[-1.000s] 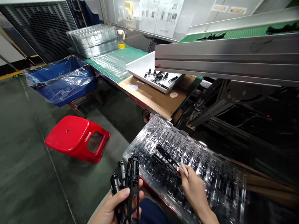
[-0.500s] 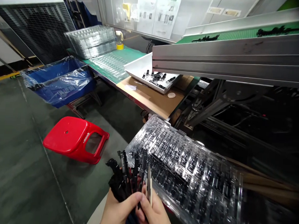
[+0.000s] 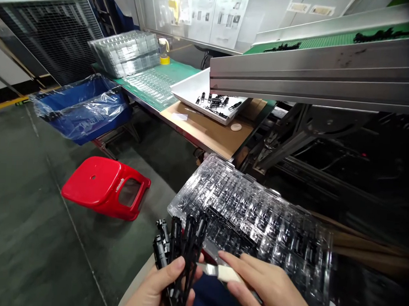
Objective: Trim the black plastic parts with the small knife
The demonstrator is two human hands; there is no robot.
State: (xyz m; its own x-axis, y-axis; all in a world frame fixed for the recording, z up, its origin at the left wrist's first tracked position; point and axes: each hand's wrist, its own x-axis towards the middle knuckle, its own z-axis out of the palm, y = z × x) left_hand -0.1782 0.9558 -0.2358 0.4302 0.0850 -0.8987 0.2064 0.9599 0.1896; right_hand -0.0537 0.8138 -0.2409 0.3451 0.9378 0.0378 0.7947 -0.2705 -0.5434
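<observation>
My left hand (image 3: pixel 156 289) grips a bundle of long black plastic parts (image 3: pixel 181 247), held upright near the bottom of the view. My right hand (image 3: pixel 269 291) holds a small pale tool with a metal blade (image 3: pixel 219 272), its tip pointing left at the bundle. Just behind both hands lies a clear plastic blister tray (image 3: pixel 256 219) with black parts seated in its pockets.
A red stool (image 3: pixel 103 191) stands on the floor at the left, and a blue bin lined with plastic (image 3: pixel 83 108) behind it. On the bench are a white tray of black parts (image 3: pixel 207 98) and stacked clear trays (image 3: pixel 125 53). A conveyor (image 3: pixel 318 67) overhangs at the right.
My right hand left the blister tray, came to the bundle in my left hand, then drew back to the right with the tool turned flat.
</observation>
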